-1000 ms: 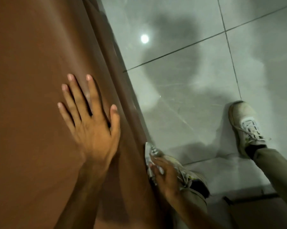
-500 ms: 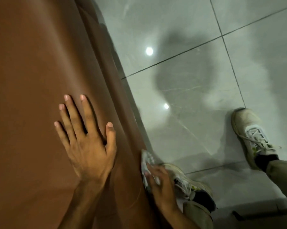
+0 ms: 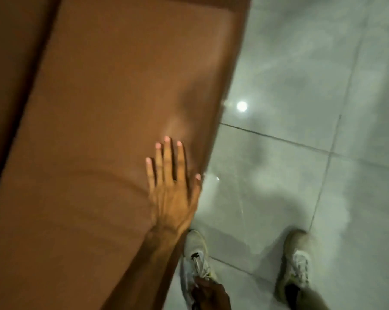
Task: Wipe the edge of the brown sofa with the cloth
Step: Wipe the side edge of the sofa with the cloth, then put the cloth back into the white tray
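Observation:
The brown sofa (image 3: 104, 121) fills the left and middle of the view; its right edge (image 3: 220, 101) runs diagonally down toward the bottom centre. My left hand (image 3: 173, 193) lies flat on the seat beside that edge, fingers spread and holding nothing. My right hand (image 3: 211, 297) is low at the bottom, in shadow, closed on a pale cloth (image 3: 186, 285). The cloth hangs close to the lower stretch of the sofa's side. The frame is blurred, so I cannot tell whether the cloth touches the sofa.
Glossy grey floor tiles (image 3: 301, 153) with dark grout lines lie right of the sofa, with a lamp reflection (image 3: 242, 106). My two pale sneakers stand on them, the left shoe (image 3: 195, 245) against the sofa and the right shoe (image 3: 297, 265) further right.
The view has swung and pulled back, showing much more of the sofa top. My left hand now lies closer to the edge. My right hand with the cloth has dropped toward the frame's bottom.

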